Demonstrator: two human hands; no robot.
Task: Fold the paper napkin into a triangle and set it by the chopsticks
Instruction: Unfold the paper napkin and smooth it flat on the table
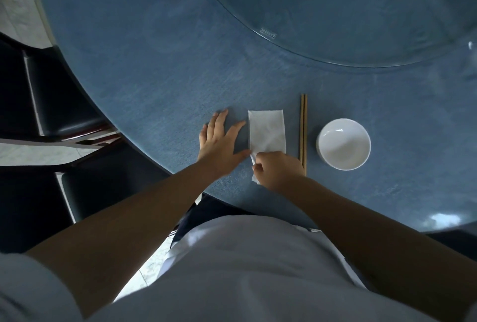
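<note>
At a round table (144,68) covered in blue cloth, I work on a white paper napkin (267,131) that lies flat as a long rectangle in front of me. My left hand (219,142) is spread open, palm down on the cloth just left of the napkin, its thumb reaching toward the napkin's near left corner; it grips nothing. My right hand (277,170) is curled over the napkin's near end, fingers pinching that edge, and a bit of the paper is lifted and crumpled beside my knuckles. Just to the right of the napkin, a pair of wooden chopsticks (303,134) lies side by side, pointing away from me, close to the napkin but not touching it. Further right sits a white bowl (343,144), apart from the chopsticks. A glass turntable (335,11) takes up the far right of the table. Dark chairs (51,94) stand at the left edge. My pale shirt (245,270) fills the foreground.
</note>
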